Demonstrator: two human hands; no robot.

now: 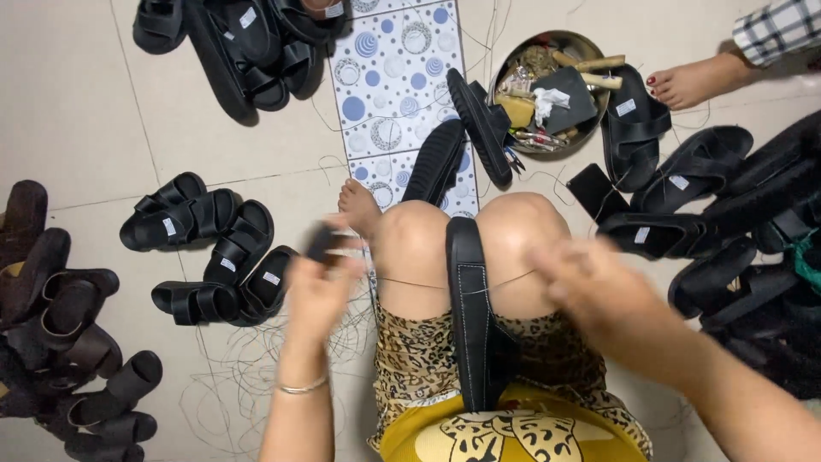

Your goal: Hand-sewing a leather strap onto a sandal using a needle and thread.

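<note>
Pale tiled floor w/ black sandals lying all around. Black sandal is sitting clamped btwn the knees, thread running across it. Left hand is gripping a small dark object; right hand is blurred, grip can't tell.

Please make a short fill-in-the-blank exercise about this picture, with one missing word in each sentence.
1. A black sandal is clamped between the person's ____.
2. A thin thread runs from the sandal toward the ____ hand.
3. The round metal bowl of tools stands on the ____.
4. On the left wrist sits a thin ____.

Missing words: knees; left; floor; bracelet
</note>
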